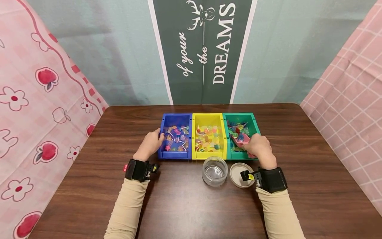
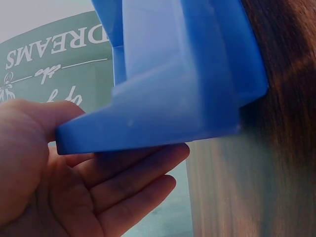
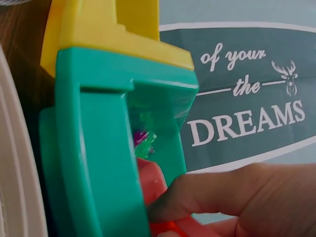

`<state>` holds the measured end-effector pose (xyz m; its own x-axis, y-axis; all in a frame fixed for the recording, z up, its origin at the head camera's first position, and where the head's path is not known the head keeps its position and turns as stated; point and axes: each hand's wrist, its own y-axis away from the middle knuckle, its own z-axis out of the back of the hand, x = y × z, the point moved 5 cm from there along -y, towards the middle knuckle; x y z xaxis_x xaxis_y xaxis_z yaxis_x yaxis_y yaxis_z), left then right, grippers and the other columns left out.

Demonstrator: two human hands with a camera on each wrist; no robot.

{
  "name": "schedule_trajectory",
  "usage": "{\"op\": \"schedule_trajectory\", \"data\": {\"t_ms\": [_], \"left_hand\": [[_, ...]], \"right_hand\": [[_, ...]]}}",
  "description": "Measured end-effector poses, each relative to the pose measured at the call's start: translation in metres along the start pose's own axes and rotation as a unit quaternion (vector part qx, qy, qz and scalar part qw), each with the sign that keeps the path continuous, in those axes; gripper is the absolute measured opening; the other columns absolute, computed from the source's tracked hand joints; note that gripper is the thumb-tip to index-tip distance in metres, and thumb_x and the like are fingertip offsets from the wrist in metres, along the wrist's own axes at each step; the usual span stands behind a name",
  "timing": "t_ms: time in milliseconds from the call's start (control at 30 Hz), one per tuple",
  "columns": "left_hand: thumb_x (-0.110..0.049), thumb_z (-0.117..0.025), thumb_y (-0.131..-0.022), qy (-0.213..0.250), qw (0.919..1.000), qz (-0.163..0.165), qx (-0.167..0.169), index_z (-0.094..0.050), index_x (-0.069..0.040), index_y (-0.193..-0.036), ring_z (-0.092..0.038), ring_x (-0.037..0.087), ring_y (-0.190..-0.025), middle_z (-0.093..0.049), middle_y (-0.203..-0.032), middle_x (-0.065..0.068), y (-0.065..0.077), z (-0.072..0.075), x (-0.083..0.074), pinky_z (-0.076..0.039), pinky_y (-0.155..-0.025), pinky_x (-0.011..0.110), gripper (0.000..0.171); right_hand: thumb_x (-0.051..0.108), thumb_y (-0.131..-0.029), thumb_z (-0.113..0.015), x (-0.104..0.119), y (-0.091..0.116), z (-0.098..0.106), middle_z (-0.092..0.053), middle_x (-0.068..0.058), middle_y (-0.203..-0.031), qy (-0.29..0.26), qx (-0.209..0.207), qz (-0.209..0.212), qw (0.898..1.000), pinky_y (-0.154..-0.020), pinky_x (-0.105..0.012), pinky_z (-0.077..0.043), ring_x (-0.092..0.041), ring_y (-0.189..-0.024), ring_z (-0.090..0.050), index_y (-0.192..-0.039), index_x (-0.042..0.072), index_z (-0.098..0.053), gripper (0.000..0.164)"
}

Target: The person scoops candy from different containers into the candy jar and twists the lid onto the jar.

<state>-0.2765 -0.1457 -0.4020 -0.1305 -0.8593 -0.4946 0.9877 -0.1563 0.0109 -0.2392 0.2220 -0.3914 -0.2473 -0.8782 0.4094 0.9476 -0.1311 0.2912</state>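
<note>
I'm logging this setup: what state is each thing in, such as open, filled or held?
Glass jar: open, appears empty
Lid: off the jar, lying on the table
Blue bin: open-topped, partly filled with small pieces, gripped by the left hand
Yellow bin: open-topped, partly filled
Green bin: open-topped, partly filled
Pink scoop: held by the right hand in the green bin, pieces on it

I see a brown wood table in front of me. Behind it hangs a pale blue-green cloth with a dark green stripe, white words turned sideways and a deer head. On my left is pink cloth with red apples and flowers; on my right, a checked pink sheet.
</note>
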Motion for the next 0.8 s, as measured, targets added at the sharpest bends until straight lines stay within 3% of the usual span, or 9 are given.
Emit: {"op": "schedule_trajectory", "data": {"t_ms": [367, 800], "left_hand": [[-0.019, -0.042, -0.099, 0.005, 1.0000, 0.002, 0.004, -0.041, 0.013, -0.135, -0.056, 0.031, -0.090, -0.059, -0.118, 0.030, 0.001, 0.001, 0.000, -0.050, -0.084, 0.049, 0.048], [-0.018, -0.042, -0.099, 0.016, 0.9998, 0.005, 0.008, -0.039, 0.012, -0.136, -0.055, 0.030, -0.087, -0.060, -0.116, 0.029, 0.002, 0.000, 0.001, -0.050, -0.078, 0.046, 0.048]], "right_hand": [[0.021, -0.083, -0.061, -0.002, -0.001, 0.005, -0.060, -0.005, -0.046, 0.017, -0.020, 0.014, 1.000, -0.044, -0.027, -0.038, -0.018, -0.049, -0.052, -0.055, 0.002, -0.065, 0.034], [0.022, -0.087, -0.061, 0.000, 0.008, 0.014, -0.066, -0.010, -0.052, 0.021, -0.004, 0.047, 0.999, -0.056, -0.034, -0.037, -0.019, -0.054, -0.055, -0.068, -0.004, -0.072, 0.034]]}}
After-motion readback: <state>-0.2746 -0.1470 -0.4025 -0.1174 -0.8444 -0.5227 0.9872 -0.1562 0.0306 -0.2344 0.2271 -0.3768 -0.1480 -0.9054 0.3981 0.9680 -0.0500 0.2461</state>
